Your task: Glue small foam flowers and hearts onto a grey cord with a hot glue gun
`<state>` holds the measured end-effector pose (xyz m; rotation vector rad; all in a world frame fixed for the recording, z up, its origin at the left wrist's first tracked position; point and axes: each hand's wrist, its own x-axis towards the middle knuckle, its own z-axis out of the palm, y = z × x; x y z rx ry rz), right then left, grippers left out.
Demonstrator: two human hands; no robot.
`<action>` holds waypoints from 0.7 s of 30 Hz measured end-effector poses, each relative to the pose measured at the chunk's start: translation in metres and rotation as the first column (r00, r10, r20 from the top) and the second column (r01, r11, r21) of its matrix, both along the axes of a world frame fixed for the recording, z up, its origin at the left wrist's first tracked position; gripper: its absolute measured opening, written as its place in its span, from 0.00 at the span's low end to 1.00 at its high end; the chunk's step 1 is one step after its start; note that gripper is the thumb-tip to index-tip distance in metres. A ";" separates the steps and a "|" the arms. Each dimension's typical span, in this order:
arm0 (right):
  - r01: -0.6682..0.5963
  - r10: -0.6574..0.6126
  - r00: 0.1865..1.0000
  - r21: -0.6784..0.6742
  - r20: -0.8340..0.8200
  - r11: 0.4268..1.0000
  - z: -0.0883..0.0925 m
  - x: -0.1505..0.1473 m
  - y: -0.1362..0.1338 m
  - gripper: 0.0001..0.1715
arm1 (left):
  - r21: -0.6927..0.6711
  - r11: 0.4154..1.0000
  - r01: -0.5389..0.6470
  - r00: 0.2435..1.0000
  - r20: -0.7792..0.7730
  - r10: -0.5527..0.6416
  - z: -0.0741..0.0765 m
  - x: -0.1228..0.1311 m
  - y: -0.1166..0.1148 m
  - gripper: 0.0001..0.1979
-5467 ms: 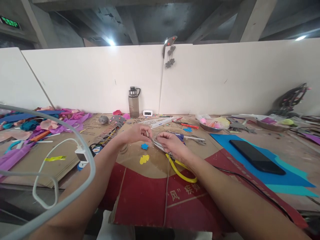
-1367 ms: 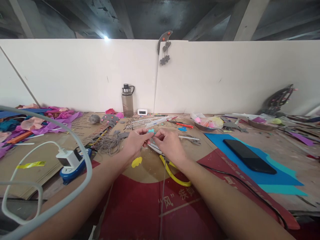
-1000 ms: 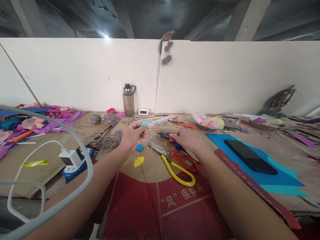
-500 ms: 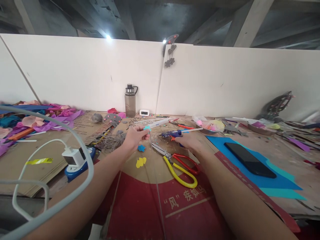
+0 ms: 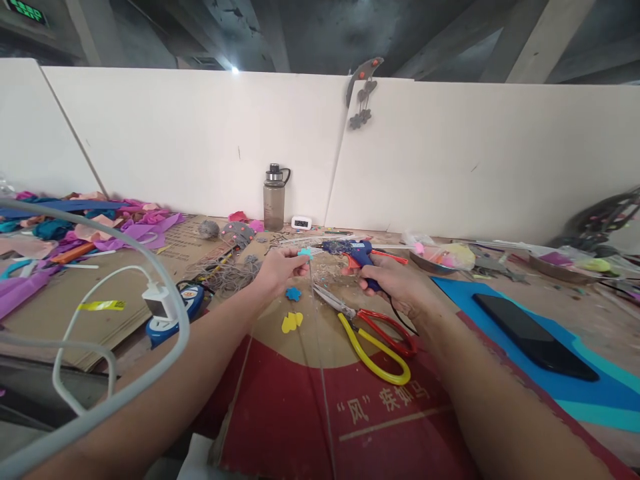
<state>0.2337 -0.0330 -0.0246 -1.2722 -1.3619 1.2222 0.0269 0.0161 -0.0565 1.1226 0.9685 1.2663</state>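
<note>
Pinching a turquoise flower [image 5: 306,253], my left hand [image 5: 281,271] probably steadies it for the glue gun [image 5: 359,251] that my right hand [image 5: 395,281] grips.

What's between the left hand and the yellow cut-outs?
In the head view, a blue flower cut-out on the cardboard lies between the left hand and yellow cut-outs.

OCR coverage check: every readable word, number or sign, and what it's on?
"“风” 疾如马": red-and-brown cardboard
Green sign: cut off, blurred
White digital display: digits too small
Glue gun: label too small
Left cardboard: print too blurred
</note>
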 end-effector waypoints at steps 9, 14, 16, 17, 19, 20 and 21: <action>0.018 -0.044 0.976 0.125 0.215 0.992 -0.002 0.001 -0.001 0.06 | 0.005 1.000 -0.007 1.000 -0.022 0.007 0.003 0.003 -0.003 0.08; 0.031 -0.074 0.961 0.162 0.268 0.986 0.004 -0.003 -0.006 0.11 | 0.007 1.000 -0.017 1.000 -0.024 0.017 0.005 0.003 -0.004 0.08; 0.025 -0.074 0.955 0.172 0.286 0.985 0.006 -0.004 -0.008 0.13 | 0.008 1.000 -0.013 0.999 -0.029 0.013 0.005 0.003 -0.004 0.08; 0.023 -0.076 0.952 0.177 0.295 0.984 0.006 -0.004 -0.008 0.14 | 0.010 1.000 -0.010 0.999 -0.031 0.011 0.005 0.003 -0.004 0.08; 0.016 -0.074 0.950 0.191 0.304 0.981 0.005 -0.003 -0.007 0.14 | 0.019 1.000 -0.013 0.999 -0.032 0.013 0.005 0.003 -0.004 0.08; 0.013 -0.073 0.951 0.199 0.299 0.980 0.004 -0.003 -0.006 0.15 | 0.025 1.000 -0.015 0.999 -0.034 0.016 0.005 0.003 -0.004 0.08; 0.011 -0.072 0.954 0.208 0.291 0.978 0.003 -0.002 -0.006 0.16 | 0.030 0.999 -0.018 0.999 -0.035 0.019 0.005 0.003 -0.004 0.08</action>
